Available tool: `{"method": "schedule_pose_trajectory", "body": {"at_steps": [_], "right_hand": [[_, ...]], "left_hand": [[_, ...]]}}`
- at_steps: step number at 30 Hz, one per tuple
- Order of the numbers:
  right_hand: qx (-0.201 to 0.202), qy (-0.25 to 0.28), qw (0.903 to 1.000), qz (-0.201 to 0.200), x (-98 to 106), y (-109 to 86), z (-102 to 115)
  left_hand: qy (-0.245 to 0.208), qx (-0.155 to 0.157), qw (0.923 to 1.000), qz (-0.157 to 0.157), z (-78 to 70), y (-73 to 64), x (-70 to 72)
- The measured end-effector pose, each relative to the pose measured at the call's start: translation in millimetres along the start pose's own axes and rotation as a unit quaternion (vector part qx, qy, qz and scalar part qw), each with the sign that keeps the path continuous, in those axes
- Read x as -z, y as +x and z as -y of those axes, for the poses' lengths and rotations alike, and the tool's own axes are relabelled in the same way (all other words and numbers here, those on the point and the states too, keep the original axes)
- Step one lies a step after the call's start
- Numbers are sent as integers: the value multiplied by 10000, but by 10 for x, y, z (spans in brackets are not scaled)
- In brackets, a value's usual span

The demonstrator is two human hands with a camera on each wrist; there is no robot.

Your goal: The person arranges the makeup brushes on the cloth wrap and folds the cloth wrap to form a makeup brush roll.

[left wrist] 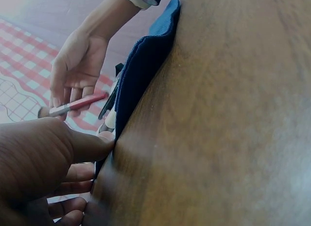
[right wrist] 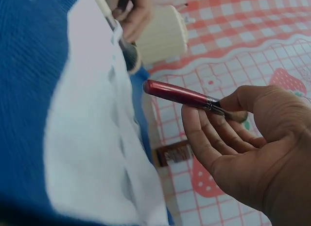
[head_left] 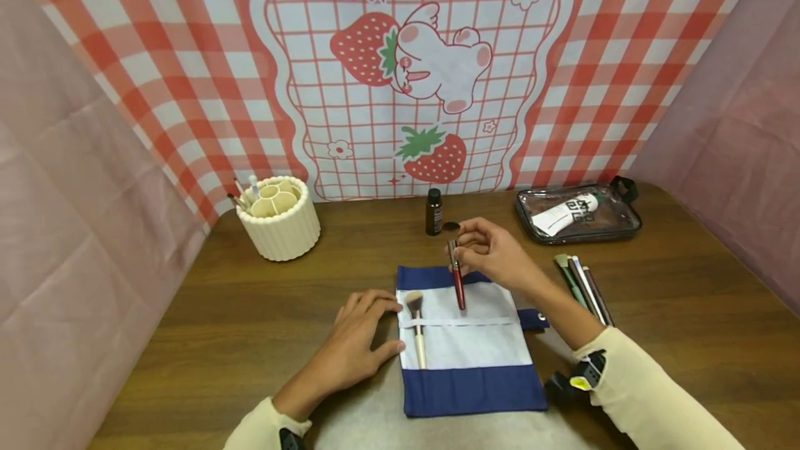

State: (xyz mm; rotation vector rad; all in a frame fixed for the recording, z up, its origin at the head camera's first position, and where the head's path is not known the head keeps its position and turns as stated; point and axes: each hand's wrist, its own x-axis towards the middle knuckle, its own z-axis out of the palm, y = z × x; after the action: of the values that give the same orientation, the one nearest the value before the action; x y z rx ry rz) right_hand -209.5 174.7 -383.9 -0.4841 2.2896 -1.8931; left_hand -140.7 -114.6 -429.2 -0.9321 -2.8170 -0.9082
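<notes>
My right hand (head_left: pixel 490 252) pinches a makeup brush with a red handle (head_left: pixel 459 283) near its silver ferrule, above the brush roll. The handle points down toward the cloth; the bristles (right wrist: pixel 237 116) show beyond the thumb. The navy and white brush roll (head_left: pixel 475 391) lies spread out, a white elastic band crossing its middle. Under that band, at the left side, sits a brush with a pale handle (head_left: pixel 421 353). My left hand (head_left: pixel 359 335) rests at the roll's left edge, thumb and fingertips touching the cloth, fingers loosely extended.
A cream ribbed holder (head_left: pixel 284 228) with a few brushes stands at the back left. Behind the roll is a small dark bottle (head_left: pixel 434 212). At right lie several brushes (head_left: pixel 584 287) and a clear pouch (head_left: pixel 615 224) with a white tube (head_left: pixel 565 214).
</notes>
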Motion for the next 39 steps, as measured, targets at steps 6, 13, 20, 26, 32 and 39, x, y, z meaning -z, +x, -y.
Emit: {"method": "schedule_pose_trajectory", "body": {"at_steps": [6,13,20,26,32,39], "right_hand": [[-121,721,9973,57,-172,48,-73],[-393,646,9970,166,-245,29,-135],[-581,695,9957,216,-255,29,-133],[-452,675,9967,-42,-248,39,-144],[-578,445,9973,49,-251,38,-159],[-852,787,9930,206,-267,42,-178]], "left_hand": [[-32,-17,10000,-32,0,5,-6],[-32,-1,10000,-17,-8,11,-6],[-24,15,10000,-40,-4,10,-4],[7,31,10000,-16,-1,10,-5],[12,32,10000,-25,3,14,-2],[-24,-5,10000,-47,3,11,-3]]}}
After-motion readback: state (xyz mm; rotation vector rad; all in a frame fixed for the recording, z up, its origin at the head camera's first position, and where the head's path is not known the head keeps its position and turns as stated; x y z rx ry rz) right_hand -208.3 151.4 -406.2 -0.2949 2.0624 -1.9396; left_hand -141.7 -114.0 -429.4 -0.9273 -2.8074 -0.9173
